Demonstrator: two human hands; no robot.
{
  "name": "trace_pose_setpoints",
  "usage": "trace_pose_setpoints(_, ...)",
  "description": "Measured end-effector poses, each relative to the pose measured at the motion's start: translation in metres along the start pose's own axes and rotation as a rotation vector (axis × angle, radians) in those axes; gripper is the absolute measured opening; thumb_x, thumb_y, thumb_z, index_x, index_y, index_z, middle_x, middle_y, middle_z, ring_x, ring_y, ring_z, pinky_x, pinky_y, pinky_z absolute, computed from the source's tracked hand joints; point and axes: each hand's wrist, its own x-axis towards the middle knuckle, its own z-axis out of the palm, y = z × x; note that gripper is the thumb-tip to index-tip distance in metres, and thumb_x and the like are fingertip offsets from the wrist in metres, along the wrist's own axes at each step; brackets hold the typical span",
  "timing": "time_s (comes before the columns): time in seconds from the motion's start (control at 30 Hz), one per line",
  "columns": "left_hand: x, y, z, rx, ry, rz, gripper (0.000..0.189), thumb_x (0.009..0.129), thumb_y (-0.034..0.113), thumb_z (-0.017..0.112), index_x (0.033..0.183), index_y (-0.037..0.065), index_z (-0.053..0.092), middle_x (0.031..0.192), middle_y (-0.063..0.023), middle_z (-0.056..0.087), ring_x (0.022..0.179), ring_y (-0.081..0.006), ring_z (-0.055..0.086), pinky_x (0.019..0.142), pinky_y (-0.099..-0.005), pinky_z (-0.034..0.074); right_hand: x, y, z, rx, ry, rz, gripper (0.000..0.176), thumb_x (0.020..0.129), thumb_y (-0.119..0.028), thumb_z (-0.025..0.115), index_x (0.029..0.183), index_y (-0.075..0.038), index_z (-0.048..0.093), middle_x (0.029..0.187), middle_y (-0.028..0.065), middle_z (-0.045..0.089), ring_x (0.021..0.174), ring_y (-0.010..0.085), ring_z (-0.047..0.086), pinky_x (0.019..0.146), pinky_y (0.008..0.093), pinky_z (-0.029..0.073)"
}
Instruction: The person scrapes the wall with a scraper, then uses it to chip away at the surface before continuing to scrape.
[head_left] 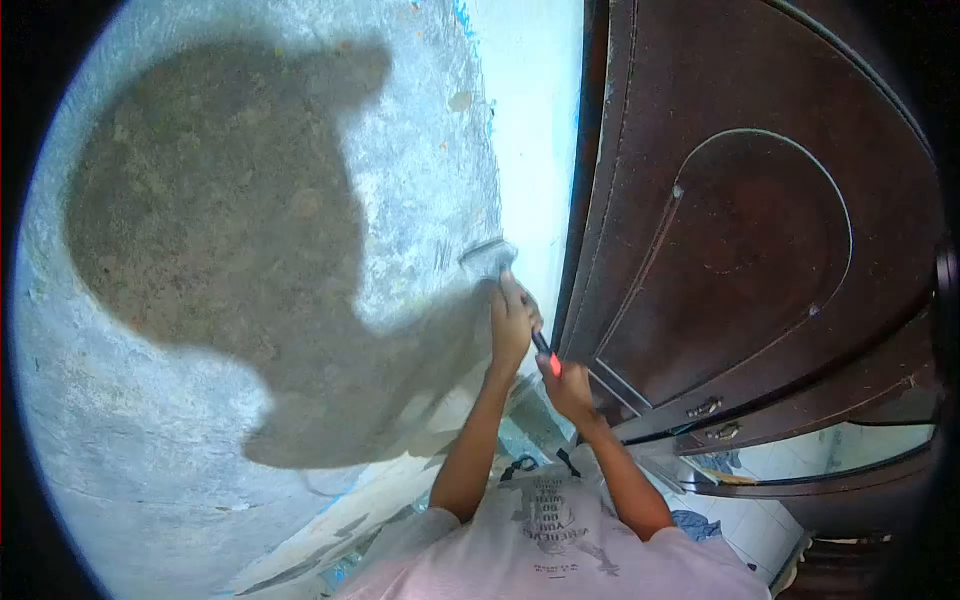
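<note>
Both hands are needed on this one, by the look of it. A wide-bladed scraper (488, 259) is held up against the wall (425, 215), its blade set right about where the rough grey patch meets the smooth pale strip (535, 160) beside the wardrobe (765, 240). Whether the edge is pressed flat or just brushed along can't be told, since it's a bit blurred there.

The left hand (512, 322) is wrapped around the black handle close to the blade, with a digit stretched up toward the metal — probably so the angle can be steered and some pressure put right behind the edge. The right hand (571, 389) is closed around the lower end, by the red bit, so push and leverage can presumably be supplied from there. With the grips spaced out like that, twisting should be kept down.

The handle is slanted down and right, toward the body, which seems a natural line for both forearms. Not much elbow room is left by the wardrobe on the right, though. A big shadow (220, 200) is thrown across the grey wall, but the blade itself is caught in the light — handy for seeing the edge.
</note>
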Motion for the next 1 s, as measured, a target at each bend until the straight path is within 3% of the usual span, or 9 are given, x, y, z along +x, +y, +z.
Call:
trace_pose_setpoints(0.07, 0.002, -0.014, -0.005, -0.047, 0.002, -0.024, 0.053, 0.103, 0.060, 0.035, 0.086, 0.010, 0.041, 0.059, 0.0007, 0.037, 0.048, -0.0105, 0.039, 0.044, -0.0283, 0.037, 0.001, 0.002, 0.001, -0.008, 0.095, -0.109, 0.066, 0.098, -0.057, 0.052, 0.078, 0.005, 0.065, 0.062, 0.0269, 0.056, 0.061, 0.0436, 0.063, 0.060, 0.0492, 0.047)
trace_pose_setpoints(0.13, 0.009, 0.005, 0.004, -0.051, -0.028, 0.009, 0.054, 0.103, 0.061, 0.034, 0.086, 0.010, 0.041, 0.059, 0.0007, 0.036, 0.047, -0.0104, 0.038, 0.044, -0.0284, 0.037, 0.013, -0.007, -0.008, -0.009, -0.097, 0.124, 0.064, 0.098, -0.054, 0.054, 0.078, 0.005, 0.065, 0.061, 0.0271, 0.055, 0.059, 0.0432, 0.062, 0.059, 0.0488, 0.046)
trace_pose_setpoints(0.33, 0.001, 0.008, 0.008, -0.060, -0.014, 0.028, 0.053, 0.104, 0.059, 0.033, 0.085, 0.010, 0.040, 0.059, -0.0001, 0.037, 0.046, -0.0108, 0.038, 0.043, -0.0279, 0.037, 0.007, -0.011, -0.016, 0.056, -0.173, 0.111, 0.064, 0.099, -0.053, 0.052, 0.076, 0.006, 0.062, 0.060, 0.0252, 0.056, 0.058, 0.0435, 0.061, 0.057, 0.0502, 0.045)
trace_pose_setpoints(0.43, 0.001, 0.001, 0.001, -0.043, 0.008, -0.043, 0.052, 0.104, 0.059, 0.034, 0.086, 0.010, 0.040, 0.059, 0.0005, 0.037, 0.046, -0.0103, 0.038, 0.044, -0.0278, 0.037, 0.001, 0.002, 0.001, -0.022, 0.095, -0.158, 0.060, 0.099, -0.052, 0.051, 0.079, 0.003, 0.064, 0.064, 0.0253, 0.058, 0.066, 0.0473, 0.061, 0.061, 0.0514, 0.046)
trace_pose_setpoints(0.53, 0.009, 0.040, 0.015, -0.038, -0.067, 0.061, 0.054, 0.103, 0.061, 0.036, 0.087, 0.010, 0.042, 0.061, 0.0009, 0.038, 0.050, -0.0096, 0.039, 0.047, -0.0267, 0.037, 0.028, -0.029, -0.020, 0.048, -0.141, 0.140, 0.064, 0.098, -0.055, 0.052, 0.078, 0.004, 0.064, 0.061, 0.0243, 0.058, 0.061, 0.0463, 0.060, 0.057, 0.0495, 0.046)
trace_pose_setpoints(0.67, 0.010, 0.050, 0.020, -0.040, -0.073, 0.059, 0.053, 0.104, 0.059, 0.035, 0.087, 0.009, 0.041, 0.061, 0.0002, 0.038, 0.049, -0.0109, 0.039, 0.048, -0.0276, 0.039, 0.032, -0.026, -0.021, 0.095, -0.115, 0.124, 0.061, 0.098, -0.052, 0.055, 0.074, 0.004, 0.063, 0.057, 0.0243, 0.055, 0.057, 0.0447, 0.059, 0.056, 0.0489, 0.046)
trace_pose_setpoints(0.73, 0.005, 0.017, 0.013, -0.002, 0.027, 0.043, 0.054, 0.103, 0.060, 0.036, 0.087, 0.010, 0.041, 0.059, 0.0001, 0.037, 0.046, -0.0114, 0.038, 0.044, -0.0286, 0.039, 0.013, 0.002, -0.005, -0.012, 0.093, -0.122, 0.059, 0.098, -0.048, 0.058, 0.073, 0.005, 0.063, 0.056, 0.0244, 0.054, 0.055, 0.0430, 0.059, 0.055, 0.0489, 0.045)
trace_pose_setpoints(0.77, 0.003, 0.001, 0.006, -0.023, 0.053, -0.046, 0.054, 0.102, 0.061, 0.037, 0.086, 0.010, 0.041, 0.057, 0.0005, 0.036, 0.044, -0.0114, 0.038, 0.043, -0.0284, 0.038, 0.005, 0.002, -0.008, 0.012, -0.051, -0.035, 0.057, 0.098, -0.046, 0.059, 0.073, 0.005, 0.064, 0.056, 0.0255, 0.053, 0.053, 0.0412, 0.057, 0.055, 0.0485, 0.044)
trace_pose_setpoints(1.0, 0.008, 0.053, 0.027, -0.075, -0.040, 0.045, 0.052, 0.104, 0.059, 0.035, 0.088, 0.010, 0.041, 0.062, -0.0004, 0.038, 0.049, -0.0110, 0.038, 0.046, -0.0283, 0.038, 0.031, -0.026, -0.026, 0.079, -0.117, 0.134, 0.067, 0.098, -0.055, 0.053, 0.072, 0.006, 0.064, 0.053, 0.0211, 0.051, 0.048, 0.0275, 0.055, 0.053, 0.0442, 0.044)
